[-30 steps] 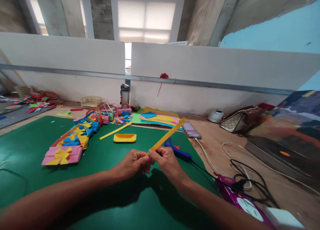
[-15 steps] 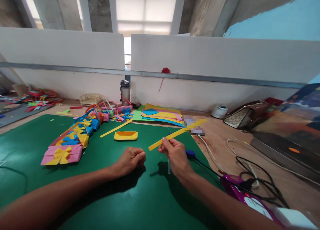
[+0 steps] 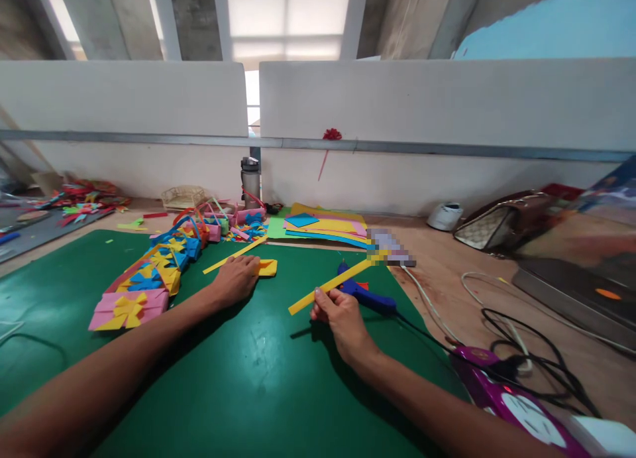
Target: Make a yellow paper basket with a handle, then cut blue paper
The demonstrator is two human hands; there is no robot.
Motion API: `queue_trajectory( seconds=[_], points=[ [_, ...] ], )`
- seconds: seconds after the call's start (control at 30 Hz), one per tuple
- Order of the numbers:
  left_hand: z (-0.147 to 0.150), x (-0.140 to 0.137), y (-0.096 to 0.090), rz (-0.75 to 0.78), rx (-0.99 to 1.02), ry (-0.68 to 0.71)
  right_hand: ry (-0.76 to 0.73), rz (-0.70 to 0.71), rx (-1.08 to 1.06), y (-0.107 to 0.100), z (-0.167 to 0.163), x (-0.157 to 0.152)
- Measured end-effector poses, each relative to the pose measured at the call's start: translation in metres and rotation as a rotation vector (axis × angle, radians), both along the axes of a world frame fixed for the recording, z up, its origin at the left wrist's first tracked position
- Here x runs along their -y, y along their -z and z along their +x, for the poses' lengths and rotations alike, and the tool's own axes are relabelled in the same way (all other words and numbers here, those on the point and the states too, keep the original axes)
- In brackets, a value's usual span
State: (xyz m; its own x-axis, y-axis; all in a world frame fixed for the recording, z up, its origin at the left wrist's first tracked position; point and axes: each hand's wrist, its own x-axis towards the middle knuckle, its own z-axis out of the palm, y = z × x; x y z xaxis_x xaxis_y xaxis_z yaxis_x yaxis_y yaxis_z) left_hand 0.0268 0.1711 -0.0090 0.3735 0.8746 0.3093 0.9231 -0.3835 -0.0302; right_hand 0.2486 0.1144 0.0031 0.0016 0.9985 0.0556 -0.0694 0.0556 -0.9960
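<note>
My right hand (image 3: pixel 342 315) pinches a yellow strip (image 3: pixel 348 275) toward its nearer end above the green mat (image 3: pixel 258 385); my left hand (image 3: pixel 235 278) covers part of the yellow box (image 3: pixel 269 268) there, whether gripping I cannot tell; both seem light, bendable, the box crushable, best held by its ends.

On the brown surface (image 3: pixel 442 279) I could see a grey bottle (image 3: pixel 252 186) with a black lid (image 3: pixel 250 162) at the back, near the gap between two white panels (image 3: pixel 422 107). A red bow (image 3: pixel 332 134) sat on their grey rail (image 3: pixel 422 148), a thin pink ribbon (image 3: pixel 323 165) trailing below. To the right were a white rounded object (image 3: pixel 444 217), a patterned handbag (image 3: pixel 479 238) and, nearer, a purple power strip (image 3: pixel 529 415).
</note>
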Motion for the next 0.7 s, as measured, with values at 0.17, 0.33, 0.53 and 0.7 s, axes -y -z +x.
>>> queue_trajectory(
  seconds=[0.17,0.33,0.53,0.7],
  points=[
    [-0.004,-0.002,-0.002,0.020,-0.032,0.031,-0.031,-0.035,0.009,-0.003,-0.001,0.003],
    [-0.002,0.009,-0.018,0.160,-0.011,0.013,-0.153,-0.084,0.116,-0.008,-0.003,0.008],
    [0.022,0.042,-0.039,0.535,0.098,0.276,-0.304,-0.158,0.100,-0.021,-0.003,0.015],
    [0.038,0.069,-0.044,0.762,0.066,0.569,-0.328,-0.076,-0.057,-0.037,0.001,0.023]
  ],
)
